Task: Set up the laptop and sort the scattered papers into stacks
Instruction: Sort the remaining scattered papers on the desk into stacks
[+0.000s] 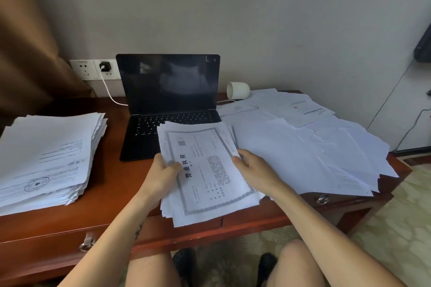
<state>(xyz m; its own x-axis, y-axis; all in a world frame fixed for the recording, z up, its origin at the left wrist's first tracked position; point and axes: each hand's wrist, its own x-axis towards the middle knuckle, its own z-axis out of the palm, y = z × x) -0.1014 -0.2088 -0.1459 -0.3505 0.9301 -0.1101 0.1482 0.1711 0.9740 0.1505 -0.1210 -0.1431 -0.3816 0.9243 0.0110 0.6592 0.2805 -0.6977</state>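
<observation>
A black laptop [168,91] stands open on the red-brown desk [116,184], its screen dark, with a white cable running to a wall socket. In front of it I hold a bundle of papers [207,170] topped by a bordered certificate. My left hand [163,175] grips the bundle's left edge, thumb on top. My right hand [251,168] grips its right edge. A thick stack of papers [46,156] lies at the desk's left. Loose sheets [314,140] are scattered over the desk's right side.
A white cup [238,90] lies on its side behind the scattered sheets. A charger [105,66] sits in the wall socket. A brown curtain [28,53] hangs at the left. Desk drawers with metal handles [87,243] face my knees.
</observation>
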